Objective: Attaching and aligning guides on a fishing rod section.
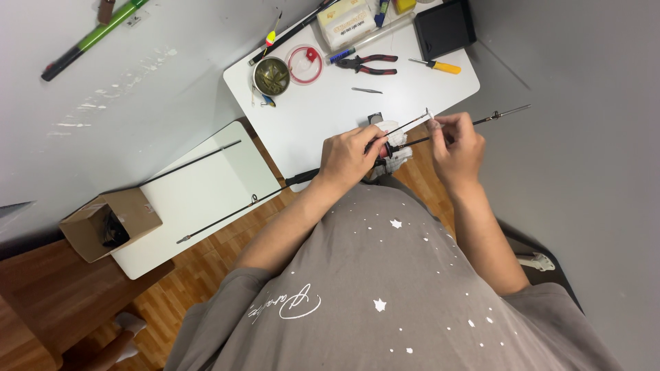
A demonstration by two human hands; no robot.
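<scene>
1. The left hand (347, 156) sat nearest the body, at the near edge of the white worktop (323, 117). Its fingers (364, 141) were curled tight around the thin black rod (440, 134), gripping it where a thicker dark collar sat on the shaft.
2. The right hand (457, 148) was just to the right of the left hand, past the worktop's edge. Its fingers (440, 126) were pinched nearly closed on the rod and on a small pale piece at the tip of a second thin shaft; whether they gripped both I could not tell.
3. The rod ran from under the left hand, where its dark lower end showed below the worktop's near edge, up and right beyond the right hand to a metal tip over the grey floor.
4. A crumpled white cloth (393, 159) lay under the hands, touching the worktop's near edge.
5. Farther back on the worktop lay tweezers (366, 90), then red-handled pliers (368, 64) and a yellow-handled screwdriver (435, 65).
6. Left of the pliers stood a round tin (271, 75), with a red-rimmed clear lid (304, 64) beside it.
7. At the worktop's far right corner stood a black box (445, 27).
</scene>
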